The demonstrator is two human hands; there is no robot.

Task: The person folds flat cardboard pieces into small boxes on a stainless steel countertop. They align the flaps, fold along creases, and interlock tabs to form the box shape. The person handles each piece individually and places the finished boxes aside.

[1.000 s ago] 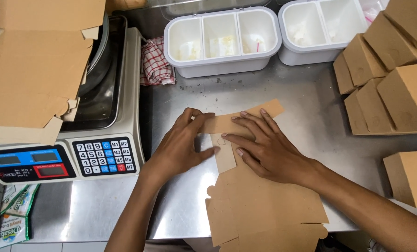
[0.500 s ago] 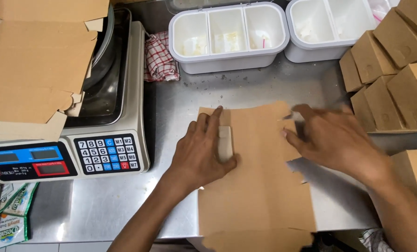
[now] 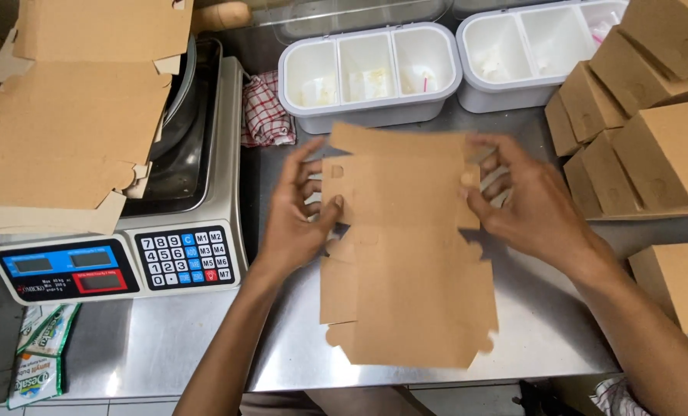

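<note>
Both hands grip flat cardboard box blank [image 3: 406,254]; left hand [image 3: 302,212]; right hand [image 3: 525,200].

Plain kraft-brown flat box blank [image 3: 406,254], same brown on the folded boxes [image 3: 652,146]; white divided tubs [image 3: 371,73]; red-and-white checked cloth [image 3: 265,112]; silver-grey scale [image 3: 120,266] with blue display panel and black, white, blue keys; green and white packets [image 3: 40,354]

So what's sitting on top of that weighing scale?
Flat brown cardboard sheets lie across the scale, over a dark pan. Whatever is in the pan stays covered.
</note>
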